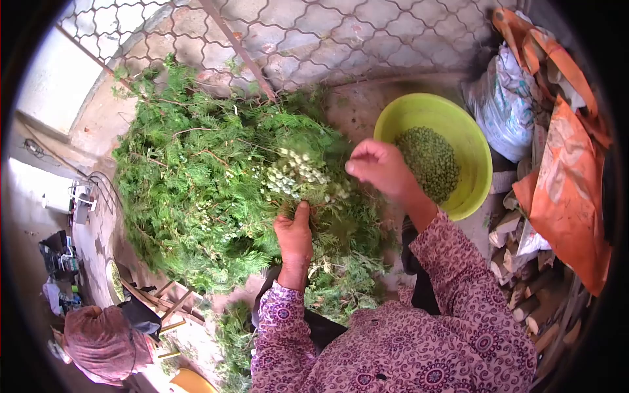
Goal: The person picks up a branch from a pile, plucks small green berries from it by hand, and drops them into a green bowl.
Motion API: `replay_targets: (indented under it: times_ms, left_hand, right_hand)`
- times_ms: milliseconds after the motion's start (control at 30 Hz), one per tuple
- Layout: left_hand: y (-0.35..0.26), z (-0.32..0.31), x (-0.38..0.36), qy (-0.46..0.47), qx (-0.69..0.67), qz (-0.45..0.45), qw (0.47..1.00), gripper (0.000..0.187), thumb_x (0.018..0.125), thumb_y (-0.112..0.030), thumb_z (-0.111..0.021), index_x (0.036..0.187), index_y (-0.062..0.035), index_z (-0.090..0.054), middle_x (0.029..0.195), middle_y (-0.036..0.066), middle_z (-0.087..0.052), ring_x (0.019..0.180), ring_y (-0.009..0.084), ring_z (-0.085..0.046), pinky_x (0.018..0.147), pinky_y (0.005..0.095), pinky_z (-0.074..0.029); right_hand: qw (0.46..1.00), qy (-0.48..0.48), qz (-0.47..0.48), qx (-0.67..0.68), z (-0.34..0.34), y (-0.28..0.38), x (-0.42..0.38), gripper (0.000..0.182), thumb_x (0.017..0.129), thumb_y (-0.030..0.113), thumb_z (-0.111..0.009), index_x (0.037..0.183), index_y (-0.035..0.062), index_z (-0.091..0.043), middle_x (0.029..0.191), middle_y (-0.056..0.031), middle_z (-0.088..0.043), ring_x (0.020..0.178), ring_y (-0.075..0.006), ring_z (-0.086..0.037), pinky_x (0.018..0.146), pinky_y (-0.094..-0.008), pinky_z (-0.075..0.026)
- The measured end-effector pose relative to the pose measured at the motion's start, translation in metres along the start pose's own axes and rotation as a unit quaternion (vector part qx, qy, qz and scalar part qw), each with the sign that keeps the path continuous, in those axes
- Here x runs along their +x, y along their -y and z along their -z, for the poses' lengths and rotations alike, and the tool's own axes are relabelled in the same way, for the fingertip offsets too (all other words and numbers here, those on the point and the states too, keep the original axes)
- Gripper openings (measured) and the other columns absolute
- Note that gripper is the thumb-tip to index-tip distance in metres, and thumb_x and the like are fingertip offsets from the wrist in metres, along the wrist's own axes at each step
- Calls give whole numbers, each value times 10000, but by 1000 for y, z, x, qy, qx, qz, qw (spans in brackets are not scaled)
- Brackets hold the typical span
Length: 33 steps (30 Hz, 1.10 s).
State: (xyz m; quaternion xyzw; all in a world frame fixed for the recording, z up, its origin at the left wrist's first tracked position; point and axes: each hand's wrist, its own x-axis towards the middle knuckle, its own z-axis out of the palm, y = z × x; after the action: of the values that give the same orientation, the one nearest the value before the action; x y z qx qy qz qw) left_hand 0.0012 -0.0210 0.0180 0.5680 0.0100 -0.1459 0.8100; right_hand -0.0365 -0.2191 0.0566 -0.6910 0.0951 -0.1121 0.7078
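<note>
My left hand (294, 237) grips a leafy evergreen sprig by its stem, the thumb pressed along it. Clusters of pale green cones (296, 171) crowd the sprig above the thumb. To the right, my right hand (380, 168) is raised between the sprig and a yellow-green basin (483, 154), fingers curled into a pinch; whatever they hold, if anything, is too small to make out. Many small green cones (427, 164) lie in the bottom of the basin. A large heap of cut evergreen branches (190, 190) spreads beneath and beyond my left hand.
A wire-mesh barrier (314, 39) runs along the far side. Right of the basin stand a white sack (501, 105), orange sheeting (567, 203) and stacked firewood (540, 301). At the lower left another person (105, 344) sits near a wooden frame (171, 298) and an orange-yellow basin (194, 381).
</note>
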Motion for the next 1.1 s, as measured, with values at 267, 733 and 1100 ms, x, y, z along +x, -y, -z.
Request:
replay_targets:
  times_ms: [267,733,1100]
  left_hand:
    - [5,0,3,2,-32,-3,999,114,811,0,-539,919,-13,-571,832,20,-606,676,77,-544,591,196,-436]
    - [-13,8,-2,-15,-109,189,976,113,754,-118,-641,751,-26,-575,597,20,-499,487,126,-421,470,269,-367]
    - [-32,7,-4,23,-200,193,960,180,788,-177,-614,687,-85,-497,604,-4,-435,510,121,-377,531,277,-347]
  right_hand:
    - [924,31,234,-300,-36,-6,-17,228,693,98,-652,907,50,-589,738,-90,-561,632,-232,-572,559,-309,-455]
    - [989,-60,16,-133,-24,-10,5,69,752,62,-570,818,44,-560,720,-51,-587,602,-169,-576,512,-275,-444]
    - [914,214,-221,266,-44,-30,-2,98,793,85,-573,869,59,-518,810,-53,-588,646,-117,-569,544,-223,-455]
